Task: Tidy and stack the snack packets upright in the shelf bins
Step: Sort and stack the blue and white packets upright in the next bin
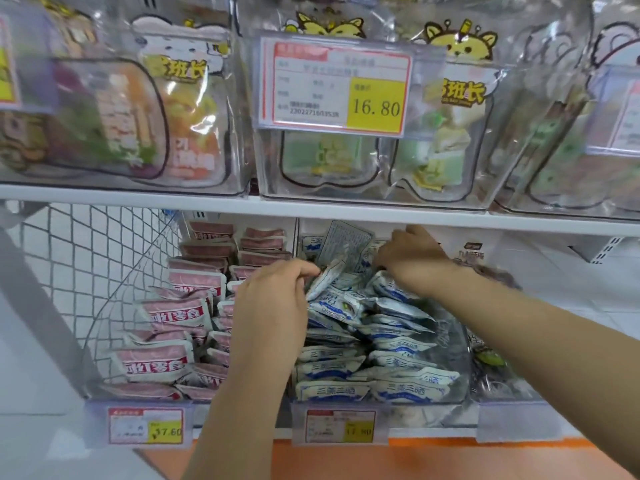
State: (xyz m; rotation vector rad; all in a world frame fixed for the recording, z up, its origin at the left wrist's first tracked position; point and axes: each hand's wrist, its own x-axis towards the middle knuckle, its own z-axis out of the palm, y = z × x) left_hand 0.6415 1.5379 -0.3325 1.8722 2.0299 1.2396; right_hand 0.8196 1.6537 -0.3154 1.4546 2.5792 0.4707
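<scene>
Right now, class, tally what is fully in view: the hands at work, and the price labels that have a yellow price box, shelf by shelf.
Hands: 2, the left hand pinching a blue-and-white packet, the right hand reaching further back
Upper-shelf label: 1, reading 16.80
Lower-shelf labels: 2, one at the left, one in the middle
Total: 5

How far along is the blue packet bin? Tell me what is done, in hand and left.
Done: front blue packets lie in overlapping rows. In hand: left hand pinches a loose packet; right hand reaches among the back ones, grip hidden. Left: tilted packets at the back and the jumbled pink packets.
</scene>
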